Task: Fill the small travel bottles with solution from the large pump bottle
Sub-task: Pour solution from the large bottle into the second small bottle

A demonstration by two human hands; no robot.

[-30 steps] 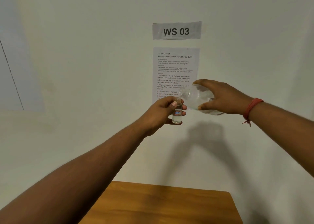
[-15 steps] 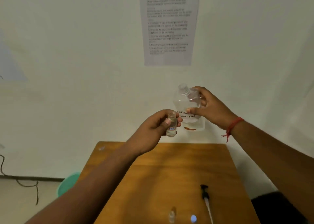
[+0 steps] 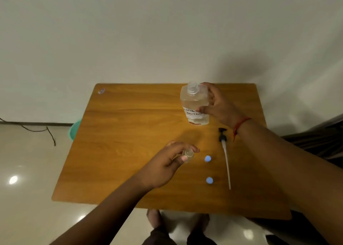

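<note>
The left hand [image 3: 167,163] pinches an uncapped travel bottle [image 3: 188,154] near the table's [image 3: 130,124] centre; light and slick, it is best held round its body. The right hand [image 3: 217,103] wraps the open large bottle [image 3: 194,103] at one o'clock, likely heavy with solution. The pump head [image 3: 223,148] and two blue caps [image 3: 207,158] lie at three o'clock.

standing upright at the far right: clear large bottle [image 3: 194,103], uncapped, partly filled, handwritten label. sitting open-mouthed toward the near middle: small travel bottle [image 3: 188,154]. lying between them: black pump [image 3: 224,151], tube trailing nearward.
</note>
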